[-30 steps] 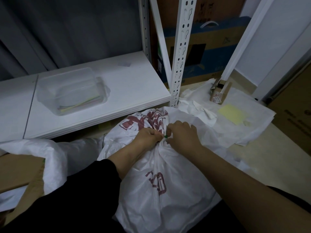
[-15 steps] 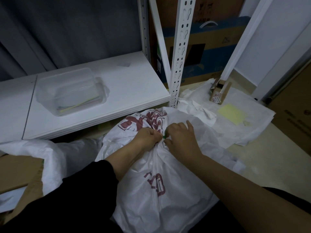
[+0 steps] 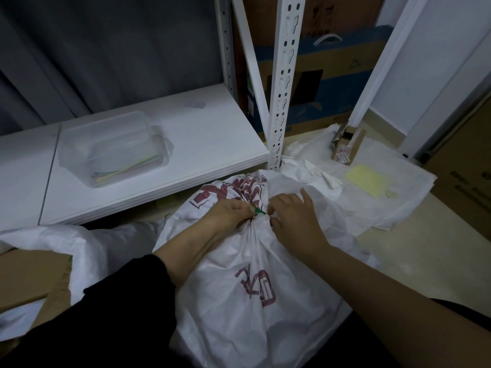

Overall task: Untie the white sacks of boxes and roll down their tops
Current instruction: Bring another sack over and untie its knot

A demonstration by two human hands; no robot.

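Untying in progress, read from left to right. At the left edge of the frame, a second white sack (image 3: 66,243) lies slumped over brown cardboard; whether it is already opened cannot be told. Above it, in the upper left, a clear plastic container (image 3: 111,151) sits on a white shelf (image 3: 218,144). Low in the centre, the white sack with red print (image 3: 247,282) fills the foreground, its neck gathered into tight pleats. The left hand (image 3: 228,213) is curled around this bunched neck, fingers and thumb closed at the green tie (image 3: 258,210) that binds it. Just right of the tie, the right hand (image 3: 292,216) works at the knot with bent fingertips, index finger lifted; whether it actually has hold of the tie cannot be told. To the right, flattened white wrapping (image 3: 372,187) covers the floor, with a yellow note (image 3: 368,179) and a small cardboard box (image 3: 348,144) on it.

Risk, as judged: pulling the tie the wrong way could tighten it, and tugging hard on the pleats could tear the thin fabric or let the short green end slip from the fingers.
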